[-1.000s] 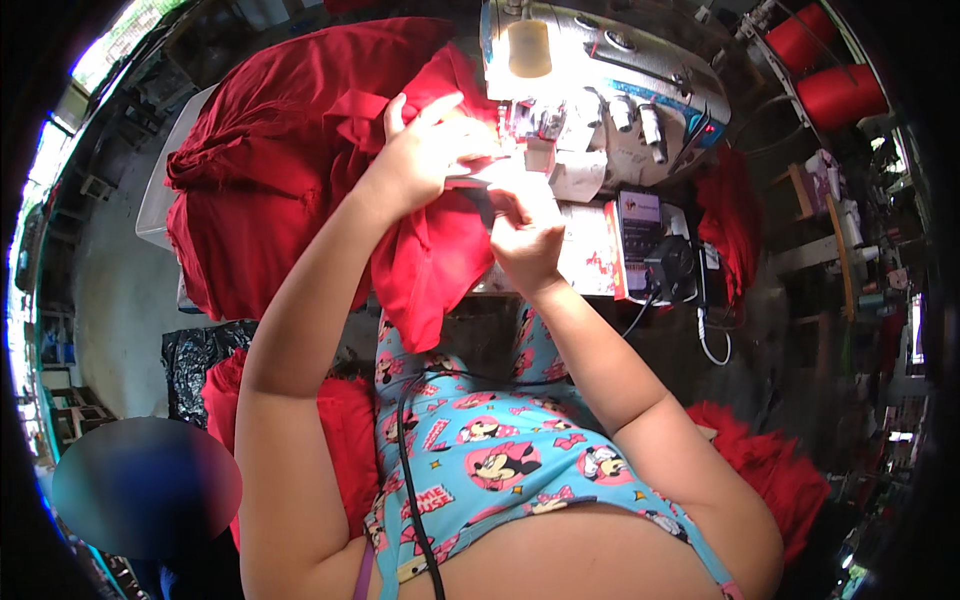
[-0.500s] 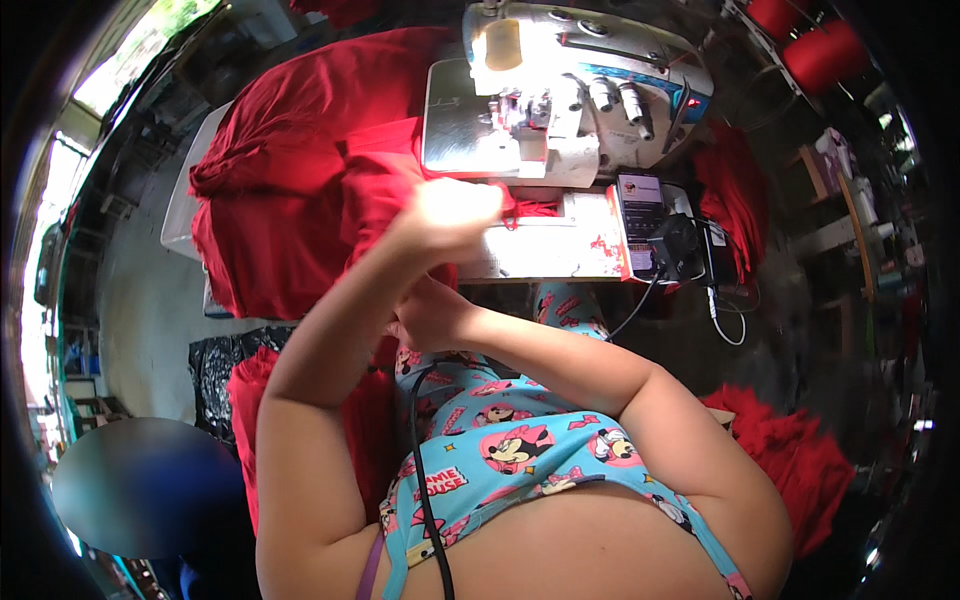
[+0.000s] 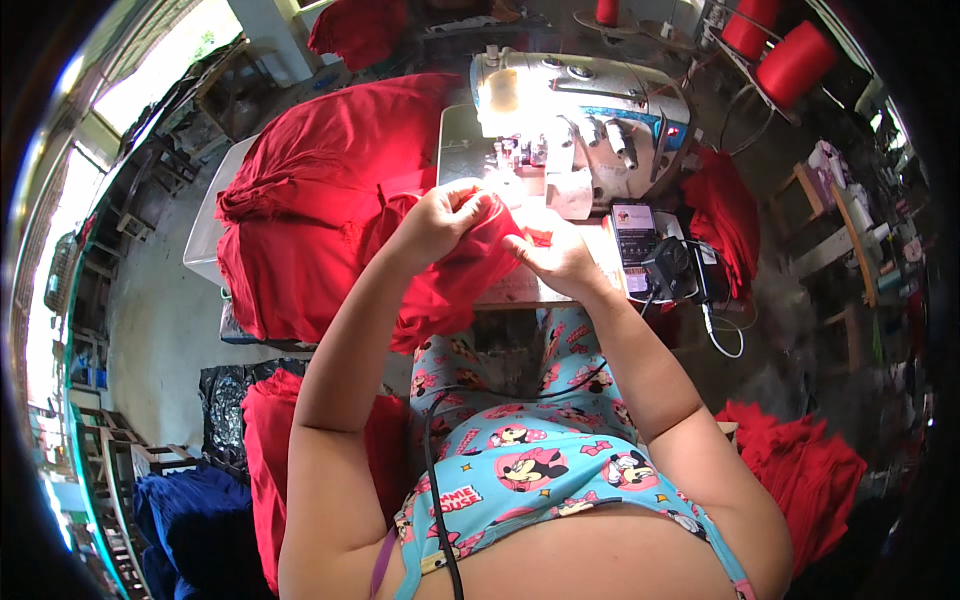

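Observation:
A piece of red cloth [image 3: 440, 290] is stretched between my two hands in front of the sewing machine [image 3: 640, 105]. My left hand [image 3: 440, 222] is closed, pinching the cloth's upper edge. On the other side, my right hand [image 3: 563, 262] grips the cloth's right edge between thumb and fingers; part of its fingertips is washed out by the lamp's glare. The cloth hangs down over the table's front edge toward my lap. Just beyond my hands lies the machine's needle area [image 3: 520, 150], brightly lit.
A large heap of red fabric [image 3: 330, 150] covers the table's left side over a white bin [image 3: 205, 225]. A phone-like dark device [image 3: 635, 235] and a black adapter [image 3: 668, 265] with cables lie at the right. Red fabric [image 3: 790, 480] and dark blue fabric [image 3: 195, 510] are piled beside me.
My right hand has risen from near my lap to the cloth's right edge. Both hands now hold the red cloth up, spread between them. The head view has shifted slightly.

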Demonstrator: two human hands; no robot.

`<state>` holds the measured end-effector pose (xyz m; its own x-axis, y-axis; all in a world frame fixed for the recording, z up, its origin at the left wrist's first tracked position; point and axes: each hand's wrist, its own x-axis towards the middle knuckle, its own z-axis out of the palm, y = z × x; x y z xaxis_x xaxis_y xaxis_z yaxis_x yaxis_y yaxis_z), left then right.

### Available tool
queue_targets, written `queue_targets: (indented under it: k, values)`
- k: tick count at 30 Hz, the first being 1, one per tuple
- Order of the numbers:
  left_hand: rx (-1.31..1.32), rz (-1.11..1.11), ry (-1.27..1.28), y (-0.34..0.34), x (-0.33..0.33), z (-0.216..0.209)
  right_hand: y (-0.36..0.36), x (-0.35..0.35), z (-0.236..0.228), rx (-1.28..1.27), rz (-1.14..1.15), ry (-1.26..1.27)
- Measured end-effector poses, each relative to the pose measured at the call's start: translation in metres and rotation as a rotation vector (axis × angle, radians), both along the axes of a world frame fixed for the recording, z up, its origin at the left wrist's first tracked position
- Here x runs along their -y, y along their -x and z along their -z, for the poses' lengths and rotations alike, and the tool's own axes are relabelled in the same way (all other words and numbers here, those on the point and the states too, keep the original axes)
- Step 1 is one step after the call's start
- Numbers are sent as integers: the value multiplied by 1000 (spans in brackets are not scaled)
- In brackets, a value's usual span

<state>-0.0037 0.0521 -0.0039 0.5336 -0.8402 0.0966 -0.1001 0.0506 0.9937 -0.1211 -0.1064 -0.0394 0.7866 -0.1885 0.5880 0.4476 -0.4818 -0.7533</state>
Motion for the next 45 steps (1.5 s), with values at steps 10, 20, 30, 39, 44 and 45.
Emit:
queue_targets:
  k: [10, 20, 30, 39, 44, 45]
  values:
    - [273, -753, 104, -62, -102, -43, -34, -55, -98, -392, -452, 118]
    - [-367, -321, -727, 88, -252, 20, -60, -80, -207, 328, 198, 471]
    - [-163, -902, 359, 31, -341, -24, -51, 17, -173, 110, -659, -362]
    - [1185, -927, -169, 25, -271, -265, 17, 43, -158, 198, -855, -784]
    - [424, -798, 226, 30, -315, -303, 40, 79, -186, -31, -973, -716]
    - [394, -546, 358, 51, -334, -324, 39, 91, -194, -80, -1280, -744]
